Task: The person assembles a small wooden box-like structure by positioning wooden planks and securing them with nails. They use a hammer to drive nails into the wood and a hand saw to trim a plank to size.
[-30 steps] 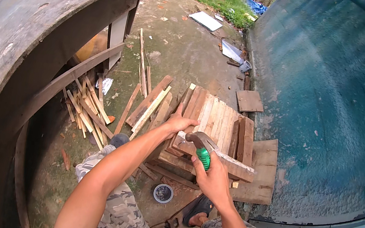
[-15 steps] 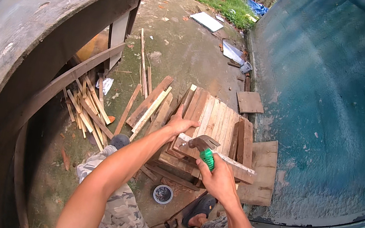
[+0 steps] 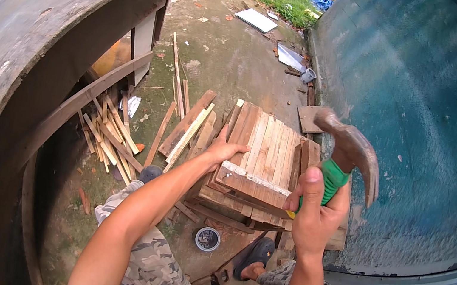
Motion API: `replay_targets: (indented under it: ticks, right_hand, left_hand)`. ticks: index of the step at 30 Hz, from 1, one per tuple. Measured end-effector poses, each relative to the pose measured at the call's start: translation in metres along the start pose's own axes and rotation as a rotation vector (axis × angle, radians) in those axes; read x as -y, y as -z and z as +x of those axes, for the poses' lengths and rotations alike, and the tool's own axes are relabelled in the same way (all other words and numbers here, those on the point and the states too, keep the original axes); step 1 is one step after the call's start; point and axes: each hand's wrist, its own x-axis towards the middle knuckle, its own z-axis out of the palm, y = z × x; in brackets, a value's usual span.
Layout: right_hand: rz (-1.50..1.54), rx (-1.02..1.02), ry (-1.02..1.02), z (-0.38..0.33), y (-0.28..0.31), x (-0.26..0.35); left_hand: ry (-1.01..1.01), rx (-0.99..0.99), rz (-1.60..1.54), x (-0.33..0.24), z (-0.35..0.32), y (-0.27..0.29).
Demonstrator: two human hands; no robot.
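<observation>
A claw hammer point(image 3: 353, 154) with a green grip is raised at the right, my right hand point(image 3: 315, 217) closed round its handle. In front of me lies a slatted wooden crate point(image 3: 267, 143), made of boards set side by side. My left hand point(image 3: 225, 153) grips its left side, thumb across the top and fingers partly hidden against the boards. Along the crate's near edge runs a board point(image 3: 254, 188) with flaking white paint, and a small nail head seems to show near its left end. The hammer head is well above this board, touching nothing.
Loose planks point(image 3: 188, 124) lie left of the crate, with a pile of thin sticks point(image 3: 113, 129) beyond. A small tub point(image 3: 207, 239) with dark contents stands near my feet. A blue-green wall point(image 3: 418, 126) bounds the right; a large curved slab point(image 3: 48, 28) rises at the left.
My right hand has lifted the hammer up and to the right, away from the white-painted board. My left hand keeps its place on the crate.
</observation>
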Motion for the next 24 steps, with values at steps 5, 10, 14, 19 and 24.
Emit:
replay_targets:
  ticks: [5, 10, 14, 19, 24]
  right_hand:
    - [-0.64, 0.329, 0.22, -0.012, -0.012, -0.034]
    - [-0.591, 0.394, -0.243, -0.021, 0.016, -0.058]
    - [-0.462, 0.497, -0.171, -0.019, 0.003, -0.047]
    - [-0.263, 0.379, -0.308, -0.006, 0.001, -0.016]
    - [0.241, 0.108, 0.205, -0.024, -0.002, -0.033]
  left_hand:
    - [0.024, -0.022, 0.023, 0.0, -0.002, 0.002]
    - [-0.003, -0.026, -0.063, -0.004, -0.009, -0.002]
    - [0.023, -0.033, -0.043, -0.007, -0.01, -0.002]
    - [-0.016, 0.02, -0.091, -0.001, -0.003, 0.002]
    - [0.008, 0.029, -0.08, 0.007, 0.007, 0.003]
